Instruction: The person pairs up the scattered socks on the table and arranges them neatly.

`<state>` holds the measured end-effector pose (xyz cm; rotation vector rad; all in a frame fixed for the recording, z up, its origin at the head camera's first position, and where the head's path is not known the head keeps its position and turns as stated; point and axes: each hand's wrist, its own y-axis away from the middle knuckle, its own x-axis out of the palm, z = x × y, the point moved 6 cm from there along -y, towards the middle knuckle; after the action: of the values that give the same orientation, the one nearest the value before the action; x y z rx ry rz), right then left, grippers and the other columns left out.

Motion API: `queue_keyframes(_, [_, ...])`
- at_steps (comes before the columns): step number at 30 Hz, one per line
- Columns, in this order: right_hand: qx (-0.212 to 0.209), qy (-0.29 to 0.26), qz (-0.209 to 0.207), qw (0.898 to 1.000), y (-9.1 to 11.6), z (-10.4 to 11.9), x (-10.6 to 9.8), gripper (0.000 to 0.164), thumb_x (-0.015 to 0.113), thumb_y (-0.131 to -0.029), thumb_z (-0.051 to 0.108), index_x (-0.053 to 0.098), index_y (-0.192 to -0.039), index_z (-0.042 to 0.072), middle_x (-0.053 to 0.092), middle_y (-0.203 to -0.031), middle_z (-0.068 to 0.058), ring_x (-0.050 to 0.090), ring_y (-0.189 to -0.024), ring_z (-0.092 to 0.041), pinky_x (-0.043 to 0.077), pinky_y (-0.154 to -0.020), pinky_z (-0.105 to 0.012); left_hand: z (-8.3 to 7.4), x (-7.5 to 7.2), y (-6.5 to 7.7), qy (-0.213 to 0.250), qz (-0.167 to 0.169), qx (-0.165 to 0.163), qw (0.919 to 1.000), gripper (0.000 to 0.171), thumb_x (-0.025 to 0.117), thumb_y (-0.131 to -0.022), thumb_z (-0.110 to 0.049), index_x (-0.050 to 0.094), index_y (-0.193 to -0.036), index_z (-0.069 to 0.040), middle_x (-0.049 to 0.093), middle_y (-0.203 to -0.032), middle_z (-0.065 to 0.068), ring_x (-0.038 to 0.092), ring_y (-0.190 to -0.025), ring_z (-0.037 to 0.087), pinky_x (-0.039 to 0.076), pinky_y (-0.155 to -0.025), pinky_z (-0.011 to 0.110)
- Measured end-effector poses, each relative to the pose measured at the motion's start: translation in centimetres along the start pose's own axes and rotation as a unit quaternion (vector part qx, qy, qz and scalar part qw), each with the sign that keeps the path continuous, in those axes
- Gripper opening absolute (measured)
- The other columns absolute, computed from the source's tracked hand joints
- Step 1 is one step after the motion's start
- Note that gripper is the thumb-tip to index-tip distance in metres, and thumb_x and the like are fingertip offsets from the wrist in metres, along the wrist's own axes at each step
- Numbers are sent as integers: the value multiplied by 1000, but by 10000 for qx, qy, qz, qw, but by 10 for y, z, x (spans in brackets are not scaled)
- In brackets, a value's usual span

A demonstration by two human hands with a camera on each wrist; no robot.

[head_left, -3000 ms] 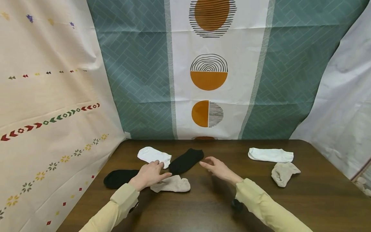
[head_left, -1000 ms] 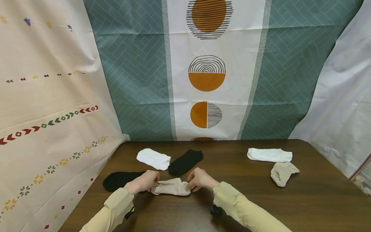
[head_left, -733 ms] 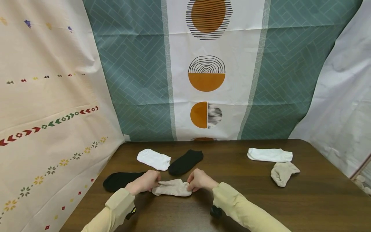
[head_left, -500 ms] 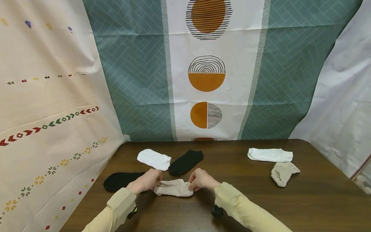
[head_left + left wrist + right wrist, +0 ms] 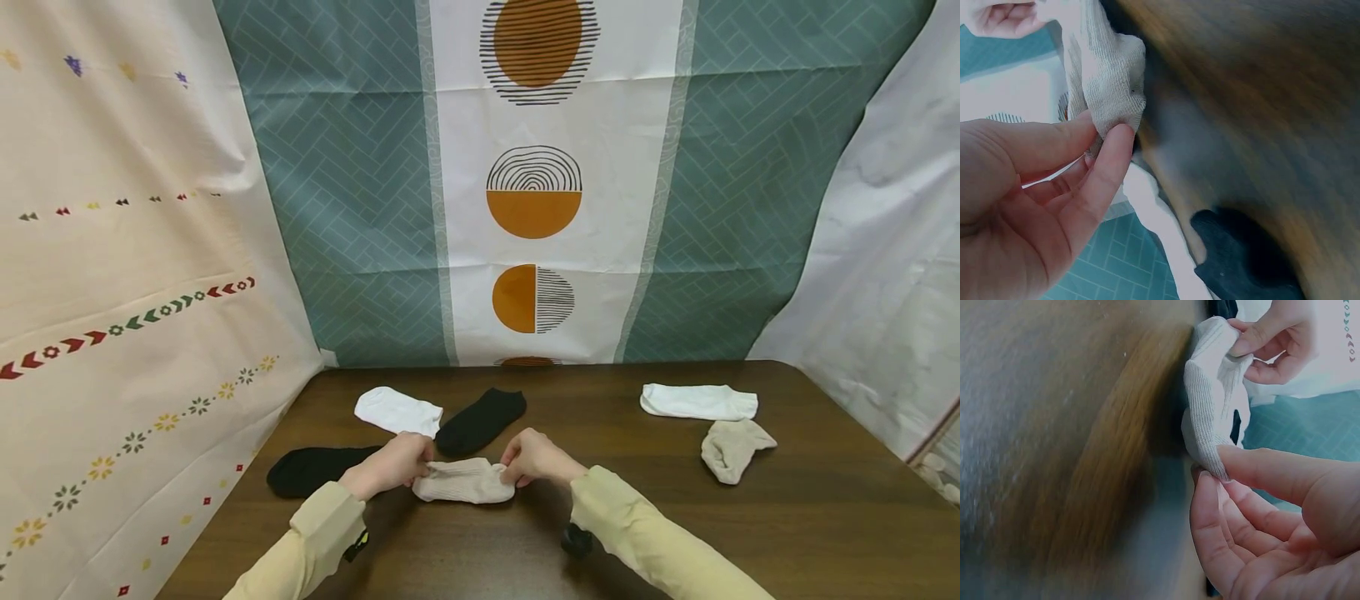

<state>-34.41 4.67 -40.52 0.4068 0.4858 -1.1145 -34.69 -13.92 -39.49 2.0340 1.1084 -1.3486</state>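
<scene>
A beige ribbed sock (image 5: 462, 481) stretches between both hands near the front middle of the table. My left hand (image 5: 395, 463) pinches its left end between thumb and fingers, as the left wrist view shows on the knitted sock (image 5: 1113, 81). At the other end my right hand (image 5: 537, 460) pinches the sock (image 5: 1207, 403) between thumb and fingertips. Just behind the hands lies a black sock (image 5: 482, 422), with a white sock (image 5: 397, 410) to its left. Another black sock (image 5: 315, 471) lies flat left of my left hand, its right end hidden behind that hand.
On the right side of the brown table (image 5: 637, 508) lies a second white sock (image 5: 699, 402), with a crumpled beige sock (image 5: 735, 450) just in front of it. A patterned cloth (image 5: 360, 208) hangs along the back edge, and a cream cloth (image 5: 150, 400) hangs at the left.
Both hands came to the beige sock from either side and took hold of its ends. Since then they have shifted it slightly right. The other socks stay put.
</scene>
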Motion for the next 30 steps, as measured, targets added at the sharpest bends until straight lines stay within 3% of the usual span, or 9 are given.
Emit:
queue_keyframes(6, [-27, -15, 27, 10000, 2, -1, -9, 10, 68, -68, -7, 63, -75, -2, 57, -66, -4, 54, -53, -14, 49, -53, -29, -10, -3, -6, -5, -62, 209, 9998, 15, 61, -76, 10, 54, -73, -2, 46, -59, -2, 43, -41, 7, 39, -42, 23])
queue_keyframes(20, [156, 154, -152, 9996, 5, -14, -29, 9, 70, -70, -6, 65, -76, -1, 59, -67, -4, 54, -53, -14, 49, -54, -29, -31, -5, -28, 12, -75, 325, 9994, 13, 60, -77, 11, 54, -75, -1, 46, -56, 0, 44, -42, 8, 39, -43, 23])
queue_keyframes(30, [223, 126, -281, 9993, 9, -21, -42, 10, 69, -69, -7, 65, -76, -2, 58, -68, -4, 54, -56, -15, 49, -55, -30, -37, -5, -35, -106, -259, 343, 9990, 9, 61, -76, 7, 58, -76, -1, 47, -60, -2, 44, -46, 7, 39, -45, 23])
